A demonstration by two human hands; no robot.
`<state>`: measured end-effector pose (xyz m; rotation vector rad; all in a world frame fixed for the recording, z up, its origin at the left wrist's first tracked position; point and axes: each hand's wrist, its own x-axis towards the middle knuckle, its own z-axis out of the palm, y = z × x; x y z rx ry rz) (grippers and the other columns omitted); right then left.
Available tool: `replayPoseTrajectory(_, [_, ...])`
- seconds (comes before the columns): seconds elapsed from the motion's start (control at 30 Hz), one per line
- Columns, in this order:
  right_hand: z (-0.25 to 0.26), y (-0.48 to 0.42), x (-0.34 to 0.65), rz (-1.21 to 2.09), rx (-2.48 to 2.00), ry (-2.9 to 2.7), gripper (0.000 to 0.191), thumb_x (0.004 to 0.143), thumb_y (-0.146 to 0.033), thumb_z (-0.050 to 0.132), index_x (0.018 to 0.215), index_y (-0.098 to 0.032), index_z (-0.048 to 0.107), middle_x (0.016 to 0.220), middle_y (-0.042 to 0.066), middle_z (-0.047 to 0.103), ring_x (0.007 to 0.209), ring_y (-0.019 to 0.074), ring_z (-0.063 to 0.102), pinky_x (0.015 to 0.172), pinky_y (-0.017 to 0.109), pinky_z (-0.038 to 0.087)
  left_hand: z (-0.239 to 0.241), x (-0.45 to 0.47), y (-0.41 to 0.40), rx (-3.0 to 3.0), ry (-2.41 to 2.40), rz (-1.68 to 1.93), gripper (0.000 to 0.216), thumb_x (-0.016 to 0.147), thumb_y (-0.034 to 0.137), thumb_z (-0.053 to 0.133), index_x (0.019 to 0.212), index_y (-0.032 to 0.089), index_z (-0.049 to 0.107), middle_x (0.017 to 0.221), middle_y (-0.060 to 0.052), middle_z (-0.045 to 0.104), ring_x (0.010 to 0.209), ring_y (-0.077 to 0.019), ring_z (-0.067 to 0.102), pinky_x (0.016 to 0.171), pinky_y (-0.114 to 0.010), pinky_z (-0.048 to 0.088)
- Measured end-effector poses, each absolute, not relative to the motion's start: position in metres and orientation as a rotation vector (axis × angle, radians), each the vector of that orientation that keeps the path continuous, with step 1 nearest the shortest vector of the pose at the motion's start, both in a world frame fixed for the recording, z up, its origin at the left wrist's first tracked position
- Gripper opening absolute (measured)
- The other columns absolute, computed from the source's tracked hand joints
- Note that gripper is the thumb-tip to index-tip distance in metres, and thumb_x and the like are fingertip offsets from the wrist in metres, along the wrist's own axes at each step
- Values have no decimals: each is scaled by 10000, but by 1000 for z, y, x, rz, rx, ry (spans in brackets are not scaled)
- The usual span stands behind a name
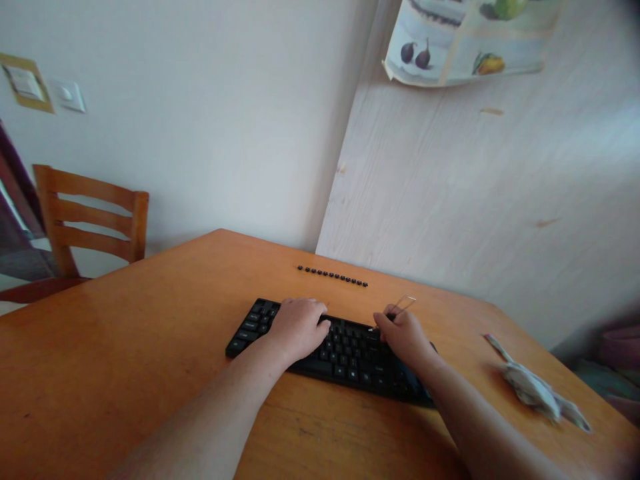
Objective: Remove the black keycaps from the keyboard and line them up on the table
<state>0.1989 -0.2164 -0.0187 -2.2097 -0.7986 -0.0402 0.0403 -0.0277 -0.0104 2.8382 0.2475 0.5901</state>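
A black keyboard lies on the orange wooden table. My left hand rests on the keyboard's upper left part, fingers curled down onto the keys. My right hand is at the keyboard's upper right edge, pinching a thin wire tool that sticks out beyond the fingers toward the wall. A row of several small black keycaps is lined up on the table behind the keyboard.
A crumpled grey cloth lies on the table at the right. A wooden chair stands at the table's far left. White walls close in behind, with a fruit poster and light switches.
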Motion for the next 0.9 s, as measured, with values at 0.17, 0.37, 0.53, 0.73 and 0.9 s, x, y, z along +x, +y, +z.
replayPoseTrajectory(0.17, [-19, -217, 198, -79, -2210, -807, 301, 809, -371, 516, 556, -208, 492, 456, -20, 525, 458, 138, 484, 490, 248, 327, -11, 40, -27, 2828, 250, 595, 241, 855, 359, 495, 881, 211, 683, 883, -60, 692, 870, -239, 618, 771, -356, 427])
replayPoseTrajectory(0.37, [-24, -220, 202, -3, -2109, -699, 321, 796, -365, 531, 522, -201, 505, 460, -8, 531, 462, 132, 478, 505, 246, 347, -8, 39, -29, 2825, 275, 580, 239, 848, 356, 506, 894, 213, 691, 886, -63, 695, 877, -240, 622, 784, -360, 435])
replayPoseTrajectory(0.53, [-18, -222, 200, 70, -1987, -594, 334, 783, -367, 559, 505, -192, 496, 443, -18, 473, 434, 108, 408, 459, 238, 299, -9, 40, -30, 2826, 268, 586, 239, 847, 361, 508, 896, 212, 688, 882, -62, 695, 873, -240, 623, 782, -363, 437])
replayPoseTrajectory(0.73, [-5, -224, 197, 137, -1790, -517, 345, 805, -417, 595, 565, -185, 506, 461, -37, 446, 389, 84, 337, 397, 229, 237, -8, 39, -30, 2838, 275, 587, 228, 845, 354, 508, 853, 200, 675, 866, -69, 690, 852, -245, 623, 763, -376, 440])
replayPoseTrajectory(0.9, [-2, -219, 181, 207, -1659, -562, 355, 814, -463, 630, 629, -187, 504, 511, -29, 516, 400, 78, 353, 401, 211, 254, -5, 39, -36, 2753, 259, 669, 191, 837, 325, 535, 870, 204, 679, 874, -68, 694, 906, -247, 618, 833, -394, 432])
